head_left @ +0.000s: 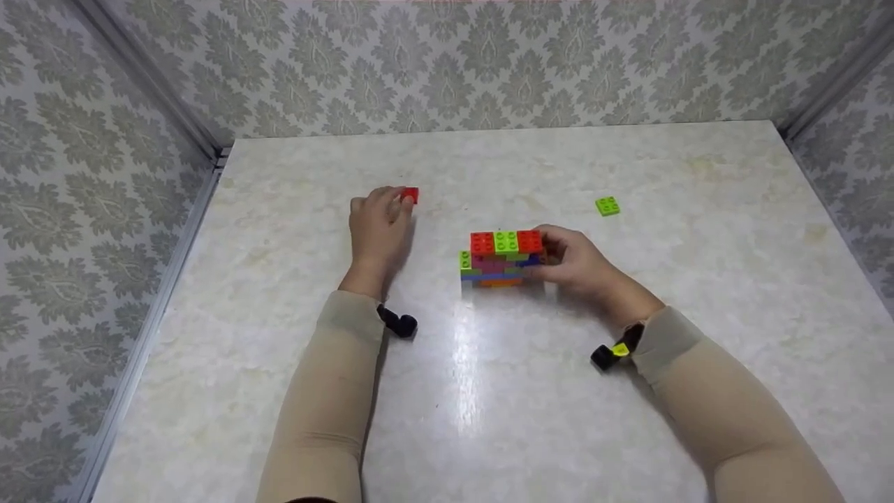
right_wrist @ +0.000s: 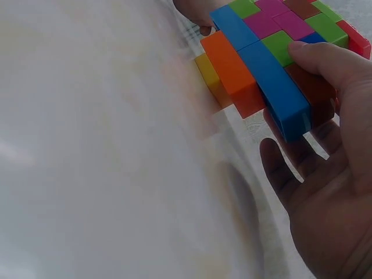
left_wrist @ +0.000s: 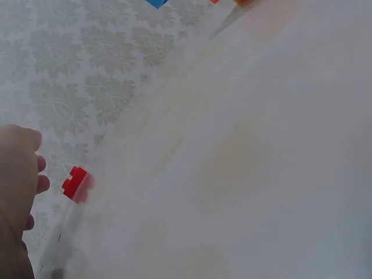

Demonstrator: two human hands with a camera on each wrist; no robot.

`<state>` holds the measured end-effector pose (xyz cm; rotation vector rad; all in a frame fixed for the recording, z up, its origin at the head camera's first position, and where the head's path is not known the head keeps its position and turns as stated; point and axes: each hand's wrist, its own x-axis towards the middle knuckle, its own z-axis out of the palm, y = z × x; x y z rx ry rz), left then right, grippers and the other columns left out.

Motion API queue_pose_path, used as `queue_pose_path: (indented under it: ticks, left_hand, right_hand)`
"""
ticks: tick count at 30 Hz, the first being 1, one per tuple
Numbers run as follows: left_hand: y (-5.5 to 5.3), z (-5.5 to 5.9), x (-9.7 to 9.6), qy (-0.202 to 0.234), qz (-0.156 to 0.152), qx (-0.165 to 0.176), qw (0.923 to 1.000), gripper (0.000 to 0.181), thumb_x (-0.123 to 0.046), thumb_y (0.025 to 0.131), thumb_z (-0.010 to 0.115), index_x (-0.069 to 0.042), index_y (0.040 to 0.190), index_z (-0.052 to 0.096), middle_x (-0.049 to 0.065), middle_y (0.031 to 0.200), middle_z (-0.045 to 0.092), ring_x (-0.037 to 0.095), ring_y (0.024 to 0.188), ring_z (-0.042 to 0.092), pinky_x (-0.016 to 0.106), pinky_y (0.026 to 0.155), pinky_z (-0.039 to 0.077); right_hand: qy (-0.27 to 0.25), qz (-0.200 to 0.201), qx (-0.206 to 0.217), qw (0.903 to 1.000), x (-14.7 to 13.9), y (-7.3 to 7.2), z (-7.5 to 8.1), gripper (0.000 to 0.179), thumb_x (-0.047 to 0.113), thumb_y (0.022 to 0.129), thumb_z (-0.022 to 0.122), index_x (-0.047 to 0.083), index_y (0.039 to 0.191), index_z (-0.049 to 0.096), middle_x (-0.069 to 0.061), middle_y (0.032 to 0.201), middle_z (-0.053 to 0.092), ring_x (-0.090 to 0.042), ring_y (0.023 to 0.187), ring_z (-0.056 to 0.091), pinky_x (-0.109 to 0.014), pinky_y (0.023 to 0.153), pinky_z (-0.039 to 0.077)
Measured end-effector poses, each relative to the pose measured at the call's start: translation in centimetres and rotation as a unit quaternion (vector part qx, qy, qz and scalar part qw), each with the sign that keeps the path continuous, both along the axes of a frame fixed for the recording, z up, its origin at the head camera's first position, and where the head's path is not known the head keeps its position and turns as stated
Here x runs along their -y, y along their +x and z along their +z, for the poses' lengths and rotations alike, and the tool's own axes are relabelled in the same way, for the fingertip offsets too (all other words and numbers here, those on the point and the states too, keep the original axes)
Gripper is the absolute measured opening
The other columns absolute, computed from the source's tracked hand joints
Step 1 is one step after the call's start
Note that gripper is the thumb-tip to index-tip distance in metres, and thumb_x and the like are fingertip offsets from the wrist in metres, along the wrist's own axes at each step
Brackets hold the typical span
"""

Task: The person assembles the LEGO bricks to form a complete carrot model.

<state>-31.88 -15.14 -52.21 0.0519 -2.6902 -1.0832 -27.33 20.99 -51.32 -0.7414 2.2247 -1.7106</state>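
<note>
My right hand [head_left: 576, 265] grips the right end of a built-up block of toy bricks [head_left: 499, 269], thumb on the near face and fingers behind. Red and lime bricks form its top row; in the right wrist view its side shows blue, orange, brown, magenta and green bricks [right_wrist: 285, 49], with a yellow brick [right_wrist: 212, 80] at the bottom. Over on the left, my left hand [head_left: 379, 223] reaches to a small red brick [head_left: 411, 195], fingers loosely bent. A small gap separates fingertips [left_wrist: 42, 184] and red brick [left_wrist: 74, 185] in the left wrist view.
A lime-green four-stud brick [head_left: 607, 206] lies on the table [head_left: 279, 230], behind and to the right of the built block. Patterned wall panels [head_left: 447, 70] border the table at the back and both sides.
</note>
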Motion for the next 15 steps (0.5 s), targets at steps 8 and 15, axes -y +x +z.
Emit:
queue_pose_path:
  ticks: [8, 15]
  left_hand:
    - [-0.14, 0.15, 0.17, -0.094, 0.000, 0.042, 0.9947, 0.050, -0.047, 0.114, 0.062, -0.020, 0.155, 0.070, 0.002, 0.171, 0.056, 0.036, 0.142, 0.046, 0.051, 0.118, 0.042]
    - [0.03, 0.12, 0.10, -0.055, 0.014, 0.035, 0.9978, 0.033, -0.034, 0.110, 0.075, -0.017, 0.139, 0.078, 0.003, 0.157, 0.070, 0.033, 0.138, 0.052, 0.048, 0.112, 0.049]
  right_hand:
    - [0.000, 0.000, -0.006, 1.0000, 0.05, 0.08, 0.23, 0.044, -0.004, 0.095, 0.085, -0.006, 0.137, 0.071, 0.010, 0.127, 0.079, -0.006, 0.118, 0.074, -0.021, 0.105, 0.059]
    - [0.008, -0.004, -0.006, 0.9999, 0.12, 0.19, 0.40, 0.045, -0.005, 0.094, 0.084, -0.008, 0.137, 0.070, 0.019, 0.122, 0.078, -0.005, 0.116, 0.074, -0.021, 0.103, 0.059]
